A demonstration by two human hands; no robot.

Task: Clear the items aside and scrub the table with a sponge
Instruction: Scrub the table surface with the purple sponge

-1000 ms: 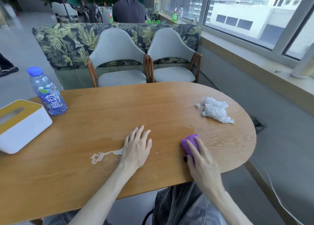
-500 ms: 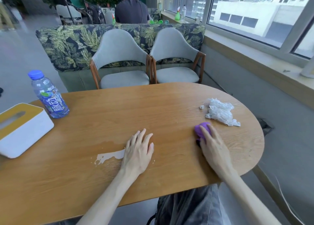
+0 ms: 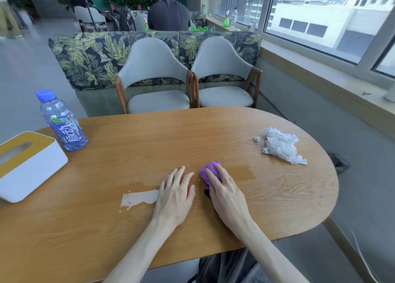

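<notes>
My right hand presses a purple sponge onto the wooden table, near the middle of its front half. A wet streak runs to the right of the sponge. Just left of it, my left hand lies flat on the table, fingers spread, holding nothing. A pale wet patch shines on the wood left of that hand. A blue-capped bottle and a white tissue box with a yellow top stand at the table's left end. Crumpled white plastic lies at the right end.
Two grey chairs stand behind the table's far edge, in front of a leaf-patterned sofa. A person sits beyond it with their back to me. A window sill runs along the right.
My right hand slid the sponge out toward the table's right end, then back left beside my left hand, leaving a wet streak. My left hand stayed flat in place.
</notes>
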